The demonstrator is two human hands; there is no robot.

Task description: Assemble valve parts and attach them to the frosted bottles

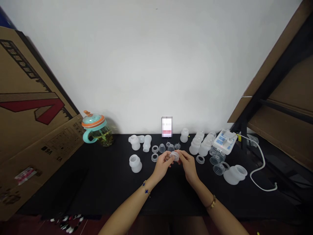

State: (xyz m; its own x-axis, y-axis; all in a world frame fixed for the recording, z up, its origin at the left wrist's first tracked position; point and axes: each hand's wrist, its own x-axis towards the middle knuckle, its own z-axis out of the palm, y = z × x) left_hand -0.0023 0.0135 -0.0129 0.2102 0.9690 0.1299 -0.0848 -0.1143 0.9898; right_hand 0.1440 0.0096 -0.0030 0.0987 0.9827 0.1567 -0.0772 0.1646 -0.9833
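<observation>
Near the middle of the black table, my left hand (161,164) and my right hand (188,164) meet around a whitish translucent bottle collar ring (174,155). Fingers of both hands are closed on its rim, and some fingertips are hidden behind it. Just left of my left hand lie two more collar rings, one (155,157) nearer me than the other (155,149). Transparent caps (162,148) and small clear fittings (177,146) lie just beyond my hands. A further ring (200,159) lies to the right of my right hand.
Frosted bottles stand at left (135,164) and back right (195,146); a wide one lies tilted (235,174). A phone (167,127) leans on the wall. A teal-handled jug (97,130) stands left, beside a cardboard box (29,114). A power strip (225,141) trails a white cable (261,156).
</observation>
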